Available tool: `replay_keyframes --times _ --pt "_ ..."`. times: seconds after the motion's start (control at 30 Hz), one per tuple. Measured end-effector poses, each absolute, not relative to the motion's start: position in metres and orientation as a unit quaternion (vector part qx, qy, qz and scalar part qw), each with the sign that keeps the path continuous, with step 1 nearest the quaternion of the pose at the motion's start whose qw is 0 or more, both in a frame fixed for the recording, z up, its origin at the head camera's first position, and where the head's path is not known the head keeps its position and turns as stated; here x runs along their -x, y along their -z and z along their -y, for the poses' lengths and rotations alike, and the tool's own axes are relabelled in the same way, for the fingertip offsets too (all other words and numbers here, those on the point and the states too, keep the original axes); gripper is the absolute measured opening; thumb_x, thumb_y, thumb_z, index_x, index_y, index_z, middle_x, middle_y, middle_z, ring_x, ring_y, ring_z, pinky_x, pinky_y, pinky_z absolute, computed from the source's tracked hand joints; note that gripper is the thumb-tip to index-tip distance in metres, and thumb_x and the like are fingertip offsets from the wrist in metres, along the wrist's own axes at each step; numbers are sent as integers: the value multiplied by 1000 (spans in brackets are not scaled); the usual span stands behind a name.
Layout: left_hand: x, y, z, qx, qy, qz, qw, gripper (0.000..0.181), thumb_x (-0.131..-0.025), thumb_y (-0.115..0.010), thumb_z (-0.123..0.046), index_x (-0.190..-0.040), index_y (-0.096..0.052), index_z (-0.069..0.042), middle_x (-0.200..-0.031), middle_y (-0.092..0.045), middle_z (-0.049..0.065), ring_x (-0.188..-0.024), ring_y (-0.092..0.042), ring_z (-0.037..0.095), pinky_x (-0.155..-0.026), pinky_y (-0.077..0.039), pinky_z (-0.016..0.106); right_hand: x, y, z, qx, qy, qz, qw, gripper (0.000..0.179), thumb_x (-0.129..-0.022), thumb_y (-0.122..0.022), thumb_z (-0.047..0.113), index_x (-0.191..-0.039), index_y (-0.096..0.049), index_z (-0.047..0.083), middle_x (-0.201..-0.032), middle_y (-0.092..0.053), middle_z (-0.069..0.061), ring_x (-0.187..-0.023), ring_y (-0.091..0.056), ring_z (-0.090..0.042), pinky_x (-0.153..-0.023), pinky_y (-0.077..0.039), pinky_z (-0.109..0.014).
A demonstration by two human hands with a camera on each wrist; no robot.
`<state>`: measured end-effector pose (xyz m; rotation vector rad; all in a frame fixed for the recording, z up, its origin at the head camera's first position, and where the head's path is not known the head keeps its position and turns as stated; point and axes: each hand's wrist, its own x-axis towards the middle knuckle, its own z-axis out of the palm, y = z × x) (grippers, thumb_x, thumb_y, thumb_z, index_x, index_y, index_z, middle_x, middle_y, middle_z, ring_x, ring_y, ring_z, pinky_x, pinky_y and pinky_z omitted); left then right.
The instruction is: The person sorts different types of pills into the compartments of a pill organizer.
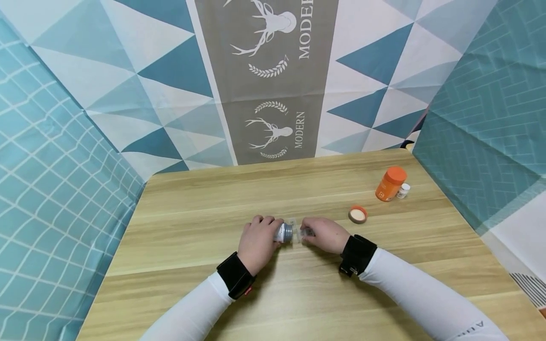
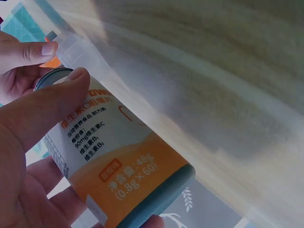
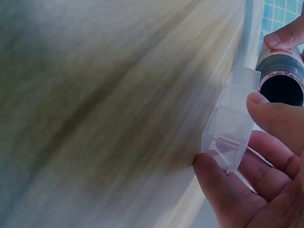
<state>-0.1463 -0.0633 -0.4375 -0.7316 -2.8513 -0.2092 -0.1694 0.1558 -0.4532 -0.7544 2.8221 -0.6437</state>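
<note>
In the head view my left hand (image 1: 258,244) grips a vitamin C tablet bottle (image 1: 283,233), tipped over so that its uncapped mouth faces right. Its white and orange label shows in the left wrist view, with the thumb near the neck of the bottle (image 2: 128,156). My right hand (image 1: 326,234) holds a clear plastic pill box (image 3: 230,130) between thumb and fingers, just in front of the bottle's mouth. Dark inside, the bottle mouth (image 3: 282,90) lets no tablets be seen. Part of the pill box is hidden behind the right fingers.
A round cap (image 1: 357,214) with an orange rim lies on the wooden table (image 1: 192,199), right of my hands. Further back stand an orange jar (image 1: 390,183) and a small white bottle (image 1: 403,191). Patterned cloth (image 1: 273,85) hangs behind the table.
</note>
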Motion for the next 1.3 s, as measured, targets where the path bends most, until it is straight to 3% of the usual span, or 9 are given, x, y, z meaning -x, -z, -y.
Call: replay_keyframes --times 0.37,1.3 --pt "146 435 61 254 43 959 118 57 -68 -87 -32 -120 -66 -20 -106 -66 2 -95 -53 26 -71 -50 43 168 453 -159 267 220 -936 64 19 -87 -72 24 -102 -66 13 -94 -68 2 -81 -57 -9 -72 -51 -34" --pt "146 414 43 263 -58 958 96 47 -74 -81 -33 -118 -68 -24 -101 -66 1 -93 -51 25 -75 -47 40 168 457 -160 271 225 -935 51 20 -86 -74 23 -101 -68 12 -93 -68 2 -80 -58 -9 -72 -51 -34"
